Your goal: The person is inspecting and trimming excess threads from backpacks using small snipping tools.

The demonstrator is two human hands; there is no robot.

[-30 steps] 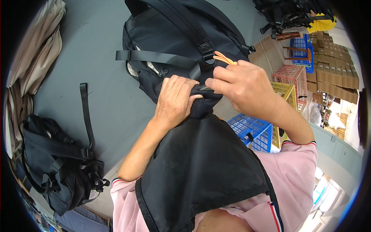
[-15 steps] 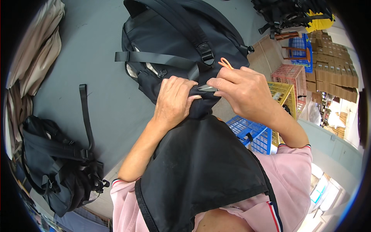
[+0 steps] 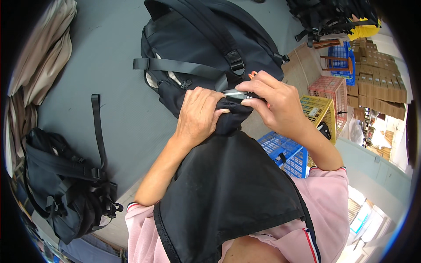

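A black backpack [image 3: 206, 48] lies on the grey table at the top middle, its grey webbing strap [image 3: 184, 66] crossing it. At its near edge my left hand [image 3: 198, 111] is closed, fingers and thumb pinching a fold of the black fabric. Just to the right, my right hand [image 3: 278, 98] grips thread snips [image 3: 235, 94] with silver blades. Their tips point left and lie at the fabric beside my left fingertips. A bit of orange cord or loop [image 3: 252, 75] shows above my right fingers. Exactly what the blades touch is hidden.
A second black backpack [image 3: 66, 184] lies at the lower left. Pale beige fabric [image 3: 44, 48] hangs at the far left. More black bags [image 3: 329, 17] are piled at the upper right. Blue [image 3: 287, 153], yellow [image 3: 331, 111] and pink crates [image 3: 331, 93] stand on the right, with stacked cartons [image 3: 377, 83] beyond.
My right hand has shifted slightly left and turned, bringing the snips closer to my left fingertips. More of the snips shows now. My left hand keeps its pinch on the fabric.
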